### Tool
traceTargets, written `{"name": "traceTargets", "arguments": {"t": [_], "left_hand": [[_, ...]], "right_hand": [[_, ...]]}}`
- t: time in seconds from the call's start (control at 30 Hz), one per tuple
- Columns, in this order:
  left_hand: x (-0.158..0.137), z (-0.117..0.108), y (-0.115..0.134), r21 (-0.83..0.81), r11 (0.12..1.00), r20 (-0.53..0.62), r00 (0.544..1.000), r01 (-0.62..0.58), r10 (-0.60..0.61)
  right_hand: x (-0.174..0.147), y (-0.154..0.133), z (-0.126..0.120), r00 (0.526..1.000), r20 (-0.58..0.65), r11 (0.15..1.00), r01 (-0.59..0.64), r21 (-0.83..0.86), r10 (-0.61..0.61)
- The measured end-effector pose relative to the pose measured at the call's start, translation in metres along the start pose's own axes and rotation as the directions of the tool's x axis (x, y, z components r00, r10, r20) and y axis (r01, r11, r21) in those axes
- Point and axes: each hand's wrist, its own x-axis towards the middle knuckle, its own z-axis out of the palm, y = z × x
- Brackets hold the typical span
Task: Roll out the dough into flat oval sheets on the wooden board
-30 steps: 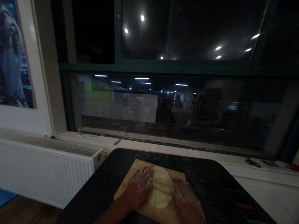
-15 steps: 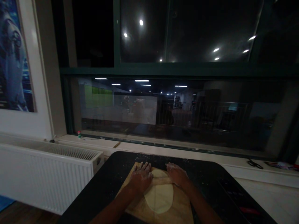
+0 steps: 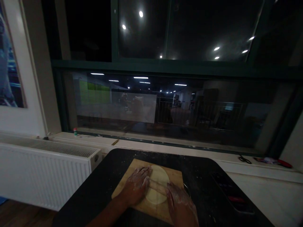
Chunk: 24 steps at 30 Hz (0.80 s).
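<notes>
A flat, pale round of dough [image 3: 160,174] lies on a wooden board [image 3: 135,164]. Across the dough runs a thin wooden rolling pin [image 3: 158,187], a little tilted, its right end nearer me. My left hand [image 3: 136,185] lies over the pin's left end, its fingers close together and dusted with flour. Over the right end is my right hand [image 3: 180,203], also floury, near the board's right edge. Both hands cover the ends of the pin, so the grip beneath the palms is partly hidden.
The board rests on a black table [image 3: 123,154] with flour specks. A dark device with a red patch [image 3: 236,199] lies at right. Scissors [image 3: 244,160] and a small red-capped bottle [image 3: 75,131] are on the windowsill. A white radiator [image 3: 47,173] stands at left.
Both hands and the rolling pin have come nearer me over the dough, the right hand most. The pin is more tilted, and the board looks turned. The view has shifted slightly.
</notes>
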Motion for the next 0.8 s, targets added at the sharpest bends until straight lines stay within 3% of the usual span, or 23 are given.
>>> {"name": "traceTargets", "arguments": {"t": [0.17,0.23,0.37,0.5,0.67,0.8], "left_hand": [[-0.008,-0.009,0.001,-0.056,0.998,0.041,0.999,0.034,-0.031],[-0.005,-0.012,0.003,-0.05,0.998,0.067,0.997,0.045,-0.041],[0.009,-0.012,0.008,-0.013,0.997,0.142,0.987,0.08,-0.077],[0.027,0.001,-0.002,0.055,0.996,0.255,0.963,0.074,-0.086],[0.057,0.025,-0.027,0.124,0.972,0.311,0.923,0.198,-0.228],[0.067,0.028,-0.028,0.182,0.939,0.292,0.896,0.291,-0.335]], "right_hand": [[-0.02,-0.001,0.016,0.972,-0.184,0.99,0.139,-0.038,-0.143],[-0.016,0.003,0.019,0.969,-0.183,0.985,0.151,-0.089,-0.165],[0.019,0.016,0.013,0.997,0.068,0.994,0.05,-0.092,-0.044],[0.07,0.032,0.013,0.928,0.37,0.999,-0.022,-0.032,0.032],[0.117,0.048,0.035,0.912,0.388,0.991,-0.132,-0.037,0.136],[0.126,0.051,0.044,0.908,0.389,0.987,-0.157,-0.019,0.152]]}}
